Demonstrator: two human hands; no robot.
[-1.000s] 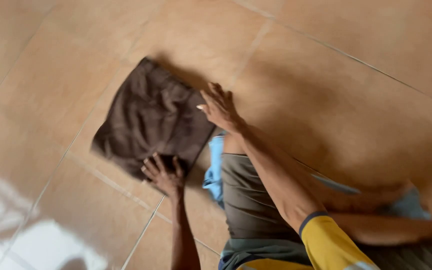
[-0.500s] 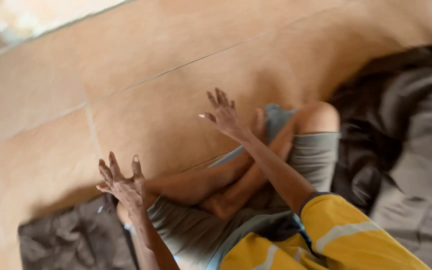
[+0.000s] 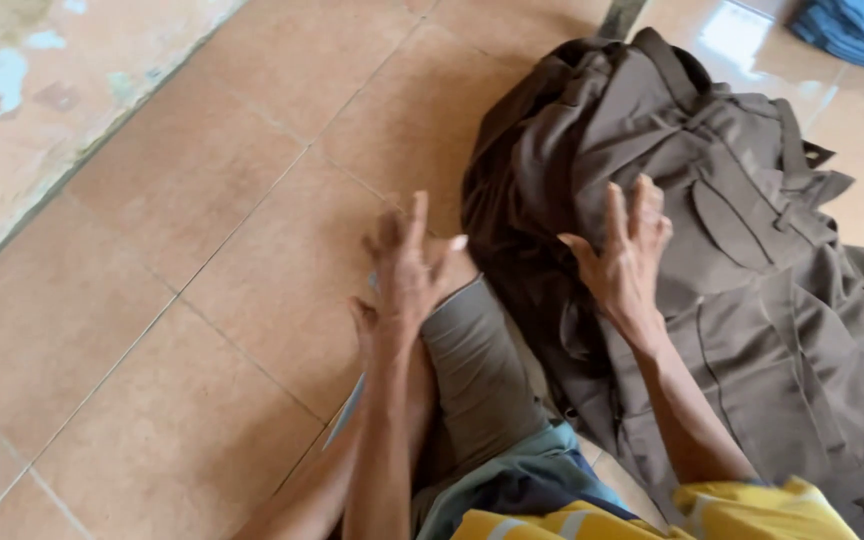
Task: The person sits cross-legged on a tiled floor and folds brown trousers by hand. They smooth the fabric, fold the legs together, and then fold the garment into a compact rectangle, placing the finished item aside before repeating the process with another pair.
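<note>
A pile of dark brown garments (image 3: 732,250) lies on the tiled floor at the right. My right hand (image 3: 627,255) hovers over or rests on the pile's near edge, fingers spread, holding nothing. My left hand (image 3: 407,270) is raised above my bent knee (image 3: 472,350), fingers apart and empty, just left of the pile. My knee in grey-brown shorts sits between the two hands.
Orange-brown floor tiles (image 3: 202,300) stretch to the left, ending at a worn pale concrete strip (image 3: 12,110) at the upper left. Folded blue cloth (image 3: 857,30) lies at the top right corner. My yellow sleeve (image 3: 652,515) shows at the bottom.
The view has swung from the folded brown piece on my left to the pile on my right. Both hands left the folded piece and moved across toward the pile.
</note>
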